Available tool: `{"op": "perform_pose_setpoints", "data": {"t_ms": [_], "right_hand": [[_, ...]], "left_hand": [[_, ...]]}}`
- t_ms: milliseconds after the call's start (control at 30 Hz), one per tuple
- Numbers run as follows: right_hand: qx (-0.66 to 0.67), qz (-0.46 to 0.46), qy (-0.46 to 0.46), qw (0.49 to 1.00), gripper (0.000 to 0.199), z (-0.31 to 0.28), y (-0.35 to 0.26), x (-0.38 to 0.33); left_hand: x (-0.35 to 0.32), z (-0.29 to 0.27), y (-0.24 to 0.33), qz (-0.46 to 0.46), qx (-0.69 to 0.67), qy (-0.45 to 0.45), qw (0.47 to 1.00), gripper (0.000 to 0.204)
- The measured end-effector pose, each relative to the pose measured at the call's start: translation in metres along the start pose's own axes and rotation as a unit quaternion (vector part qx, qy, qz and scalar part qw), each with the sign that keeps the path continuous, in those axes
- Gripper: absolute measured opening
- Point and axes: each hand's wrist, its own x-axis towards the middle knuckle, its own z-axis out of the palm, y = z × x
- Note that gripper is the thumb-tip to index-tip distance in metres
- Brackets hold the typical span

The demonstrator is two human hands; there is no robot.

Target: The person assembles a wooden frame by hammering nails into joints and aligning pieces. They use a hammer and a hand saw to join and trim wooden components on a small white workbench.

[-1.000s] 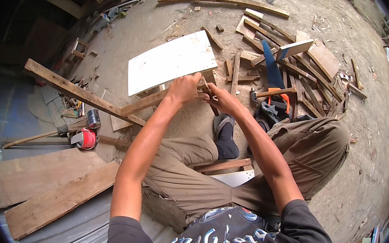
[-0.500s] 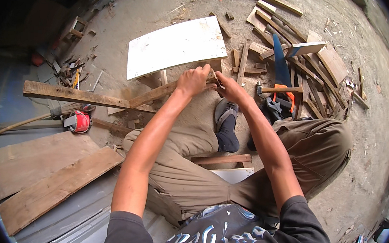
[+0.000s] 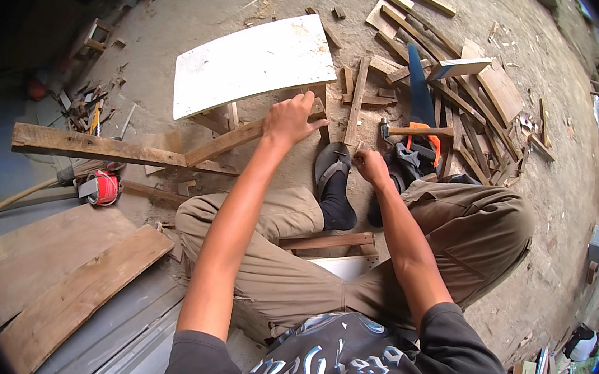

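Note:
My left hand is closed over the upper end of a wooden strip, its thumb pointing right. That strip slants down leftward to a longer wooden batten. Just beyond stands a white board raised on wooden supports. My right hand hovers apart from the wood, near my sandalled foot, with fingers pinched together; whatever small thing they may hold is too small to name. Closest to it on the right lie a hammer with a wooden handle and a handsaw with a blue blade and orange handle.
Loose wood offcuts are heaped at the far right. A red-and-white roll lies at left beside a broom. Wide planks rest at lower left. Between my legs is a wooden piece above a white panel.
My right hand has left the strip's end and drawn back toward me and to the right. The left hand stays on the strip. The whole view has shifted slightly.

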Motion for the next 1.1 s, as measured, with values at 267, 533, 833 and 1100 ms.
{"op": "perform_pose_setpoints", "data": {"t_ms": [267, 533, 833, 1100], "right_hand": [[-0.070, -0.015, -0.019, 0.997, 0.019, 0.033, 0.008, 0.014], [-0.145, -0.066, -0.035, 0.987, 0.018, 0.048, 0.002, 0.028], [0.001, -0.050, -0.032, 0.998, 0.015, 0.010, 0.030, 0.020], [0.124, 0.109, 0.306, 0.937, 0.027, -0.115, 0.067, -0.032]], "left_hand": [[-0.002, -0.001, 0.007, -0.027, -0.045, 0.026, 0.998, 0.065], [-0.002, -0.002, 0.006, -0.013, -0.021, 0.066, 0.998, 0.058], [-0.001, 0.000, 0.006, -0.014, -0.026, 0.053, 0.998, 0.054], [-0.010, -0.008, 0.023, -0.033, -0.049, 0.051, 0.997, 0.059]]}}
